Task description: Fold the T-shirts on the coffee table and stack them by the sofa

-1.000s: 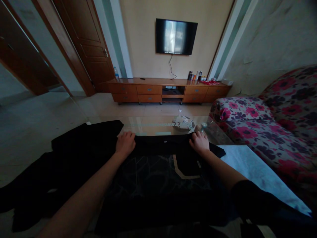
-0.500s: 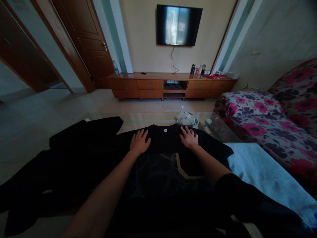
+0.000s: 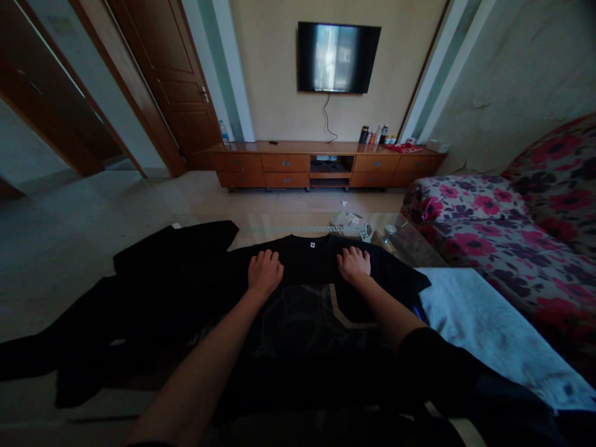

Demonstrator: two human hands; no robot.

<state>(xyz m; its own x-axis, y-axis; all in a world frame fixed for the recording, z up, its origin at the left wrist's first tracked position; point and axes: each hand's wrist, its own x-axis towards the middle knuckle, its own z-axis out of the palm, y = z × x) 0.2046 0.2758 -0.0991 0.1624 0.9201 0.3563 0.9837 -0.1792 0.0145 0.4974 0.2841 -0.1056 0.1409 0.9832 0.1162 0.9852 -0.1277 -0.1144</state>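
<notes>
A black T-shirt (image 3: 307,264) lies spread out in front of me, its neckline at the far side with a small white label inside. A dark patterned panel and a tan angular stripe cross its chest. My left hand (image 3: 265,272) is on its left shoulder area, fingers curled into the cloth. On the other side of the neckline, my right hand (image 3: 354,265) grips the fabric in the same way; the fingertips of both are hidden. More black clothing (image 3: 172,267) lies to the left, its folds hard to make out in the dark.
The shirt rests on a glass table (image 3: 419,245) with a plastic bag (image 3: 347,217) near its far edge. A light blue cloth (image 3: 488,323) lies at right beside a floral sofa (image 3: 484,211). Beyond stand a wooden TV cabinet (image 3: 284,162) and a wall-mounted television (image 3: 339,59).
Both hands lay flat with fingers spread on the shirt; now their fingers are curled into the cloth. The shirt's lower part has shifted slightly, and the view has tilted up a little.
</notes>
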